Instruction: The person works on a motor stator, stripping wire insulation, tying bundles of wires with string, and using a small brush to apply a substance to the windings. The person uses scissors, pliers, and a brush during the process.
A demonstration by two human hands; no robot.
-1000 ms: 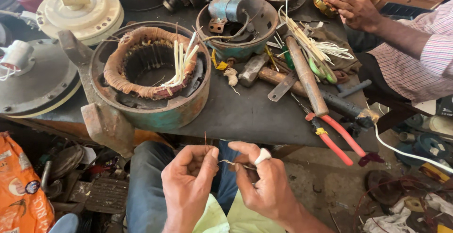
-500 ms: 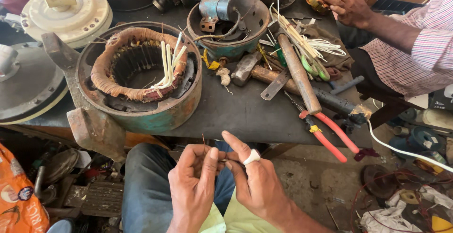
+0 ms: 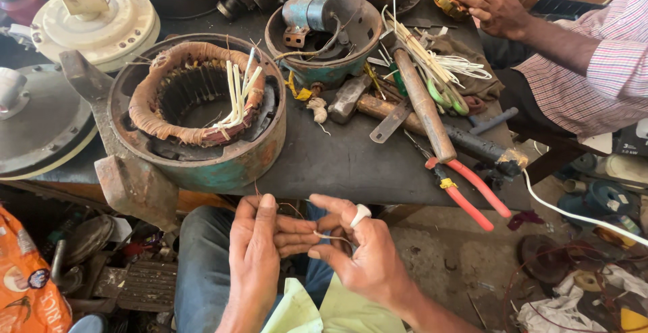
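Observation:
My left hand [image 3: 255, 252] and my right hand [image 3: 361, 255] meet over my lap, just below the dark workbench edge [image 3: 351, 191]. Both pinch a thin copper wire [image 3: 324, 237] stretched between their fingertips. A white ring [image 3: 361, 215] of tape sits on a finger of my right hand. Right above them on the bench stands a green motor housing [image 3: 202, 161] with a tape-wrapped stator winding [image 3: 172, 87] and white sleeved leads [image 3: 237, 93] sticking up.
Red-handled pliers [image 3: 469, 195], a wooden-handled hammer [image 3: 422, 103] and a round green pan [image 3: 324, 33] with a small blue motor lie on the bench. Another person's hand [image 3: 496, 6] works at the far right. Fan parts [image 3: 94, 19] stand left; scrap covers the floor.
The view has shifted slightly. My hands stayed together over my lap, fingers working the thin wire; my right index finger has lowered a little.

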